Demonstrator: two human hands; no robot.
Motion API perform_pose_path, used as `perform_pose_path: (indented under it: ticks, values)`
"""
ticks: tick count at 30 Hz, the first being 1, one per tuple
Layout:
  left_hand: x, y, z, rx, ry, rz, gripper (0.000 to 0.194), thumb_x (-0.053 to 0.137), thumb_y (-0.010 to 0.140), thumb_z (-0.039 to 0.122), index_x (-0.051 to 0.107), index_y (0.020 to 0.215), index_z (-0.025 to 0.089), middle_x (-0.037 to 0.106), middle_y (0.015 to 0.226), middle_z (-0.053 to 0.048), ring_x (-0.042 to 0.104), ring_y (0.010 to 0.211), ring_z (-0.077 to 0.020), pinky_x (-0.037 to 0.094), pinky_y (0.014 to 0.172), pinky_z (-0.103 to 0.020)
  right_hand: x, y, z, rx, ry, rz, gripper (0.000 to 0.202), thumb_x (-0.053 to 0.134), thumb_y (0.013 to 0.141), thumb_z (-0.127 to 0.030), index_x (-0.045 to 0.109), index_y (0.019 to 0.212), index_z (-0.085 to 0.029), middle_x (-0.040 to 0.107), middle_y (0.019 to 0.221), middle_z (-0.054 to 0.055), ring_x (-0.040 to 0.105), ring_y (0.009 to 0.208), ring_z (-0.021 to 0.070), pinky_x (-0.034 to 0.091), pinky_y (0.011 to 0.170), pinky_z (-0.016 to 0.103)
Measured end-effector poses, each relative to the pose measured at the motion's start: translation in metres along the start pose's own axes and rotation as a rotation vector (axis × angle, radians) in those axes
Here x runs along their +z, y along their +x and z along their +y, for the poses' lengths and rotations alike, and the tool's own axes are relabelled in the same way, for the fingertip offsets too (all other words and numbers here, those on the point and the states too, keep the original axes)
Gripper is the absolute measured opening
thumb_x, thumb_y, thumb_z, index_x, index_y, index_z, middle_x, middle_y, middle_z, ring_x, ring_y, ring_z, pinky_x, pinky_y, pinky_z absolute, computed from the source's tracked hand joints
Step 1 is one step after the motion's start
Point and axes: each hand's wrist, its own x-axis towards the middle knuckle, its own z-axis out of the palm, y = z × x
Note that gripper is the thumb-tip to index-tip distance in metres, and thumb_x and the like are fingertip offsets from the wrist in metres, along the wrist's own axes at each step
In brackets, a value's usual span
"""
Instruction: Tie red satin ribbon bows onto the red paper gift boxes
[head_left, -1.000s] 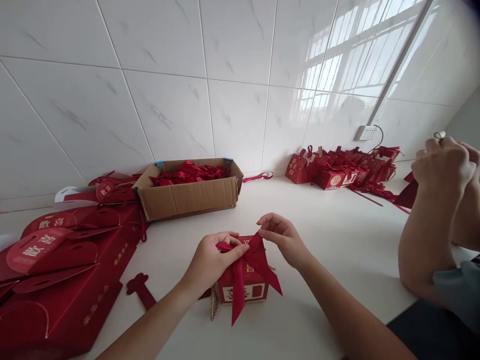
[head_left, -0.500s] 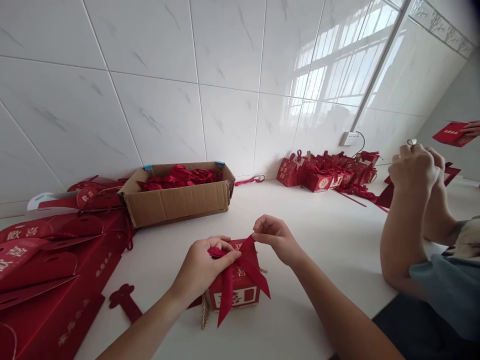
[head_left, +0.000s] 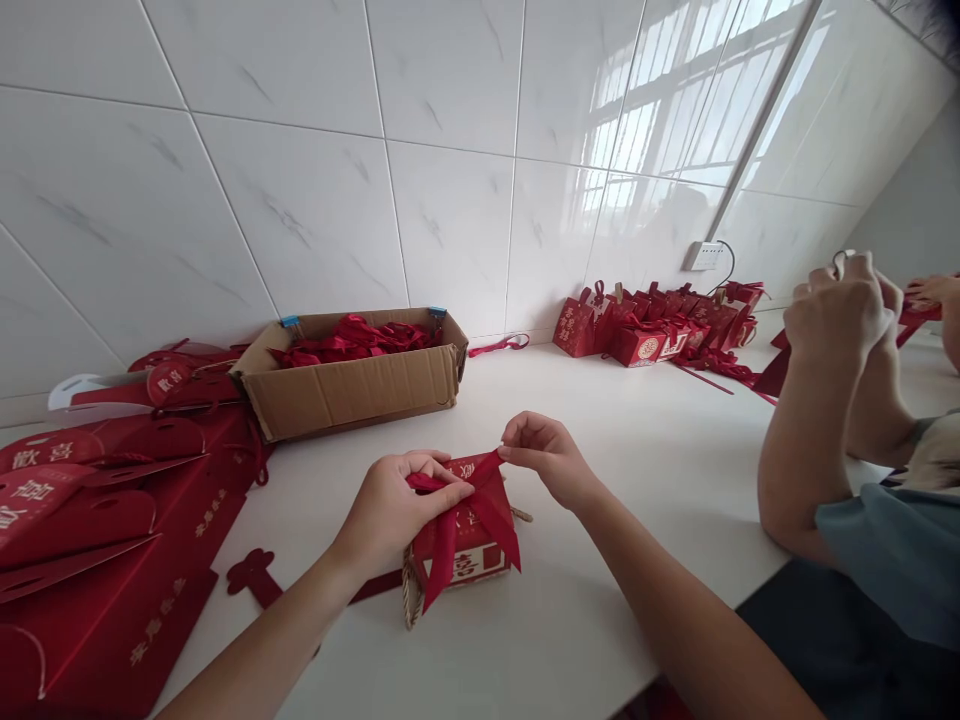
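Note:
A small red gift box (head_left: 466, 575) with gold lettering stands on the white table in front of me, a twisted cord at its side. Across its top lies a red ribbon bow (head_left: 491, 505), two tails hanging over the front. My left hand (head_left: 397, 505) pinches the bow at its middle, thumb on top and fingers curled behind a loop. My right hand (head_left: 547, 455) holds the ribbon's upper right end between thumb and forefinger, pulled up from the box. Its other fingers are curled.
An open cardboard box (head_left: 352, 395) of red ribbons stands behind. Large red boxes (head_left: 142, 560) fill the left side; a red flower-ended strip (head_left: 255, 577) lies near them. Finished-looking red boxes (head_left: 577, 325) line the wall at right. A co-worker's raised hands (head_left: 844, 300) are at far right.
Both hands keep their pinch on the ribbon. The whole view has shifted slightly. At far right, the red box another person held up has lowered.

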Motion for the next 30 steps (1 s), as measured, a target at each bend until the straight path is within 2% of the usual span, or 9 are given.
perform_pose_path:
  ticks: [7, 11, 13, 16, 18, 21, 24, 27, 30]
  values:
    - [-0.003, 0.000, 0.000, -0.017, -0.100, -0.022, 0.028, 0.074, 0.064, 0.045, 0.068, 0.067, 0.018, 0.066, 0.107, -0.008, 0.066, 0.080, -0.0223, 0.052, 0.066, -0.030, -0.006, 0.002, 0.011, -0.063, -0.020, -0.066, 0.028, 0.073, 0.073, -0.029, 0.057, 0.095, -0.024, 0.054, 0.066, -0.005, 0.047, 0.059, 0.0104, 0.039, 0.056, 0.025]
    - [-0.006, -0.002, -0.001, 0.046, -0.205, -0.010, 0.032, 0.072, 0.067, 0.047, 0.061, 0.074, 0.018, 0.066, 0.089, -0.005, 0.061, 0.072, -0.0180, 0.050, 0.060, -0.027, -0.031, 0.004, 0.013, 0.036, -0.186, -0.231, 0.036, 0.063, 0.082, -0.032, 0.056, 0.117, -0.026, 0.059, 0.106, 0.005, 0.057, 0.090, 0.0159, 0.047, 0.076, 0.031]
    - [-0.006, -0.002, -0.003, 0.092, -0.250, 0.025, 0.033, 0.065, 0.074, 0.050, 0.058, 0.075, 0.018, 0.064, 0.084, -0.004, 0.060, 0.074, -0.0173, 0.049, 0.066, -0.027, -0.039, 0.003, 0.011, 0.069, -0.260, -0.409, 0.056, 0.066, 0.079, -0.028, 0.046, 0.131, -0.031, 0.049, 0.132, 0.008, 0.051, 0.115, 0.0204, 0.043, 0.092, 0.038]
    - [-0.003, 0.002, -0.010, 0.134, -0.383, 0.090, 0.038, 0.051, 0.084, 0.054, 0.059, 0.076, 0.018, 0.065, 0.089, -0.005, 0.060, 0.085, -0.0190, 0.048, 0.077, -0.029, -0.032, -0.004, 0.012, 0.079, -0.337, -0.696, 0.110, 0.080, 0.062, -0.021, 0.012, 0.147, -0.035, 0.033, 0.148, 0.009, 0.032, 0.135, 0.0247, 0.033, 0.105, 0.045]
    - [0.000, 0.007, -0.018, 0.127, -0.530, 0.145, 0.041, 0.046, 0.085, 0.056, 0.060, 0.081, 0.018, 0.065, 0.094, -0.006, 0.061, 0.091, -0.0202, 0.047, 0.080, -0.030, -0.017, -0.008, 0.017, 0.088, -0.338, -0.708, 0.130, 0.084, 0.055, -0.021, -0.007, 0.147, -0.035, 0.035, 0.147, 0.011, 0.032, 0.135, 0.0251, 0.034, 0.105, 0.044]
    - [0.003, 0.019, -0.038, 0.040, -0.710, 0.232, 0.044, 0.048, 0.081, 0.061, 0.058, 0.083, 0.019, 0.064, 0.089, -0.004, 0.062, 0.082, -0.0195, 0.048, 0.073, -0.030, -0.002, -0.005, 0.030, 0.101, -0.290, -0.542, 0.134, 0.083, 0.055, -0.022, -0.015, 0.146, -0.033, 0.037, 0.143, 0.012, 0.039, 0.131, 0.0235, 0.040, 0.100, 0.038]
    - [-0.001, 0.033, -0.063, -0.004, -0.624, 0.319, 0.044, 0.055, 0.075, 0.062, 0.057, 0.081, 0.018, 0.063, 0.087, -0.004, 0.060, 0.080, -0.0193, 0.047, 0.069, -0.029, -0.019, 0.010, 0.039, 0.106, -0.361, -0.328, 0.131, 0.081, 0.057, -0.022, -0.014, 0.147, -0.027, 0.042, 0.137, 0.014, 0.047, 0.123, 0.0244, 0.043, 0.096, 0.038]
    - [-0.009, 0.043, -0.084, -0.074, -0.473, 0.385, 0.043, 0.056, 0.074, 0.061, 0.056, 0.080, 0.019, 0.062, 0.092, -0.004, 0.060, 0.086, -0.0210, 0.047, 0.070, -0.030, -0.059, 0.023, 0.041, 0.136, -0.699, 0.220, 0.118, 0.076, 0.066, -0.029, -0.007, 0.148, -0.021, 0.047, 0.133, 0.016, 0.049, 0.120, 0.0275, 0.041, 0.098, 0.042]
    - [-0.013, 0.046, -0.093, -0.139, -0.358, 0.390, 0.038, 0.058, 0.073, 0.058, 0.056, 0.080, 0.021, 0.062, 0.093, -0.004, 0.060, 0.090, -0.0236, 0.048, 0.075, -0.034, -0.090, 0.028, 0.042, 0.292, -1.104, 0.694, 0.089, 0.054, 0.085, -0.036, -0.004, 0.149, -0.012, 0.031, 0.144, 0.025, 0.030, 0.135, 0.0338, 0.025, 0.107, 0.052]
